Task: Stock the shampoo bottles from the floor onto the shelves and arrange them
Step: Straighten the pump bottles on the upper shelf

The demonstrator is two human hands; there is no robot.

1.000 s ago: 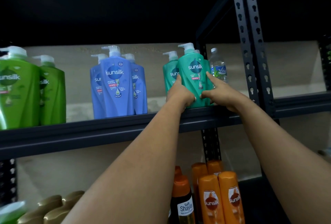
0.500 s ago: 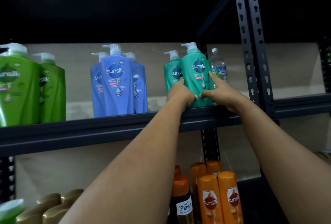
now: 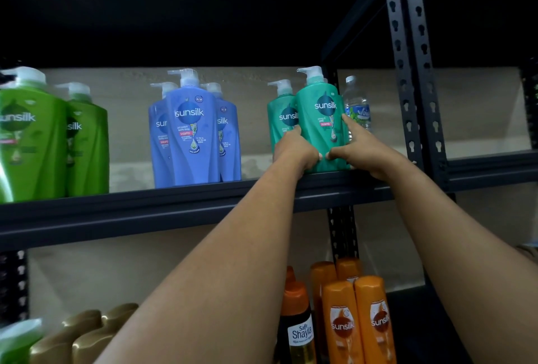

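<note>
A teal Sunsilk pump bottle stands upright at the front edge of the dark metal shelf. My left hand grips its lower left side and my right hand grips its lower right side, index finger stretched up along the bottle. A second teal bottle stands just behind it to the left. Further left on the same shelf stand three blue Sunsilk bottles and two green ones.
A clear water bottle stands right behind the held bottle, beside the perforated shelf upright. On the shelf below are orange Sunsilk bottles, a Safi Shayla bottle and gold-capped bottles.
Both hands have slid the front teal bottle a little to the right and turned its label more toward me. The other bottles have not moved.
</note>
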